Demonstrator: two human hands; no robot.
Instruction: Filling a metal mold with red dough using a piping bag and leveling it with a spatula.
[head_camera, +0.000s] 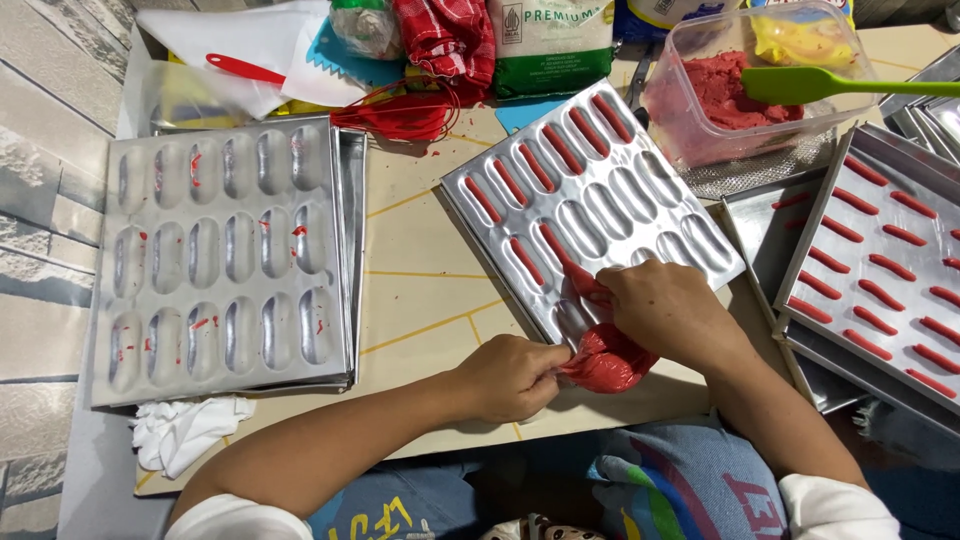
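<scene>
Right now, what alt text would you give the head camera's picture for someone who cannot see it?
Two bare hands squeeze a red piping bag over a metal mould tray, the left hand pinching its end, the right hand pressing its front. Some hollows hold red strips. An emptied tray lies left, a filled tray right, a tub of red batter behind.

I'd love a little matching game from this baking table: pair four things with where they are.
Things:
1. piping bag
2. green spatula
3. white cloth
4. red whisk

Places:
A. below the empty mould tray
B. resting in the clear tub of red batter
C. held by the left hand and the right hand
D. at the table's far edge, by the checked cloth

Pairs: 1-C, 2-B, 3-A, 4-D
</scene>
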